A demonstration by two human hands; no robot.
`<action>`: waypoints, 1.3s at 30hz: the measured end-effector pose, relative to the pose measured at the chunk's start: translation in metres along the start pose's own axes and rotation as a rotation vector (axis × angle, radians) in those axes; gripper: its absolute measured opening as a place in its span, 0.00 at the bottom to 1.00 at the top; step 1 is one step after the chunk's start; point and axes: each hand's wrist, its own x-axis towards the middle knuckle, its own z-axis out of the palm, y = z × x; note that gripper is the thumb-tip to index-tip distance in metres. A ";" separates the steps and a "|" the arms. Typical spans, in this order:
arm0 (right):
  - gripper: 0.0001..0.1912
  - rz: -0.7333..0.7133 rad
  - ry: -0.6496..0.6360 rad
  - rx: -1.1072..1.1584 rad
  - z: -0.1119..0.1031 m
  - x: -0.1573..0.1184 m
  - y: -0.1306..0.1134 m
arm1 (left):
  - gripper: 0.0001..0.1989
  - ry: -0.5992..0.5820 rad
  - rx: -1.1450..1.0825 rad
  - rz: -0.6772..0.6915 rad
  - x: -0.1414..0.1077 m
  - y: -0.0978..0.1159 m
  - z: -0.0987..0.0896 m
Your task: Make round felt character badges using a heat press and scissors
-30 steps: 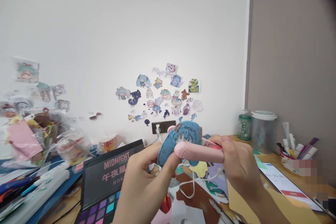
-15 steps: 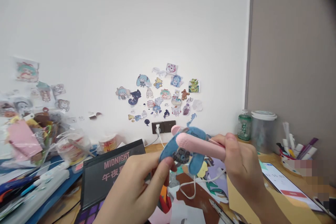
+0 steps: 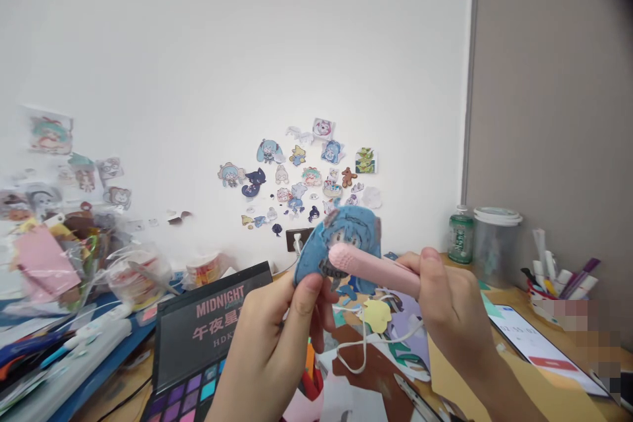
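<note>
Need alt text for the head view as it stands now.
Left hand pinches a flat blue cartoon-character cutout; right hand holds a pink rounded-end tool over its front. Below lie paper scraps; behind, small cartoon cutouts dot a white wall.

Behind the wooden table (image 3: 548, 326), a plain white wall (image 3: 237, 33), softly and evenly lit, dotted low down with cartoon cutouts (image 3: 270, 151) in a central cluster and a looser patch at far left. Just above the table edge, a dark socket (image 3: 291, 242) with a white plug; at right, beyond upright grey trim (image 3: 469, 79), a flat grey-brown surface (image 3: 544, 79).
</note>
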 end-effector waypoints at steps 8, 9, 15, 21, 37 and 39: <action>0.29 -0.045 -0.006 -0.029 0.002 0.000 0.002 | 0.18 0.129 0.019 -0.001 0.000 -0.002 -0.001; 0.29 -0.053 -0.009 -0.032 0.001 0.000 0.002 | 0.18 0.161 0.034 0.010 0.000 -0.001 -0.001; 0.29 -0.049 -0.023 -0.008 -0.001 0.002 0.000 | 0.16 0.307 0.019 0.007 -0.002 0.001 0.001; 0.27 0.002 -0.007 0.091 -0.002 0.002 0.002 | 0.16 0.229 0.022 -0.005 -0.001 -0.001 -0.006; 0.30 0.100 0.002 0.009 -0.003 0.000 -0.013 | 0.20 -0.122 0.079 -0.038 -0.001 -0.002 -0.003; 0.29 0.101 0.011 0.011 -0.002 0.000 -0.010 | 0.20 -0.126 0.082 -0.043 -0.001 -0.003 -0.004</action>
